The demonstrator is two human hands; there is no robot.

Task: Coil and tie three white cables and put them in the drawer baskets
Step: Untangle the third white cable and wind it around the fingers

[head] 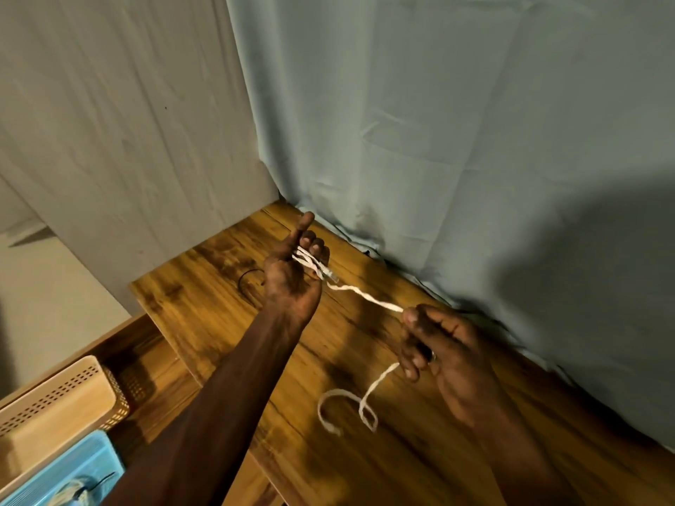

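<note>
I see a blue basket (69, 469) and a beige basket (54, 407) in the open drawer (120, 345) at the bench's (365, 451) left edge. My right hand (443, 354) pinches the white cable (365, 297), its tail on the benchtop. My left hand (292, 275), index extended, grips the coils near the far corner, beside a black band (246, 281).

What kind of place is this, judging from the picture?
Probably a room at home, set up for tidying small items. A wooden tabletop stands against a wall hung with pale cloth. Beside it an open drawer holds a beige basket and a blue basket.
</note>
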